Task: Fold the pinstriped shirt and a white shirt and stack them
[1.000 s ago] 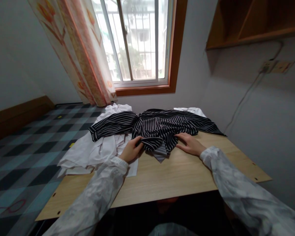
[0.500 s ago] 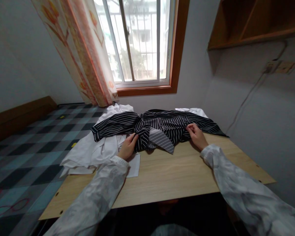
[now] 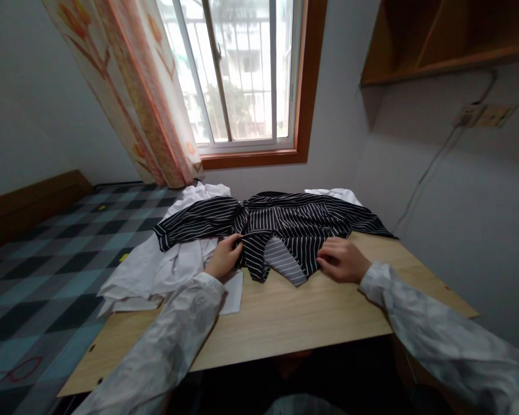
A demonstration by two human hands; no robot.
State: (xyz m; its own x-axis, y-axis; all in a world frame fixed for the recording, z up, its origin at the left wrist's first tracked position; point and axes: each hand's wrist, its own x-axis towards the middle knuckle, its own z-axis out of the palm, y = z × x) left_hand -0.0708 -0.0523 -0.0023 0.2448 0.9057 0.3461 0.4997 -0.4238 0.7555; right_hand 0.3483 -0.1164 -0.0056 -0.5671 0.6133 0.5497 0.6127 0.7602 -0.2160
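Left hand [image 3: 225,259] and right hand [image 3: 341,259] each pinching the lower edge of the striped shirt [image 3: 281,225], spread on the counter [image 3: 294,311] beside white garments [image 3: 155,271].

Wooden table [image 3: 294,317] bears striped shirt [image 3: 285,222], seemingly white clothes [image 3: 155,271].

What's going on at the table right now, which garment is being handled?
A person is working on a black striped shirt spread across the far part of a wooden table. The left hand pinches the shirt's fabric near its middle, and the right hand grips its lower edge on the right. Part of the hem is turned up, showing the lighter inside. White garments lie crumpled under and to the left of the shirt, hanging partly over the table's edge.
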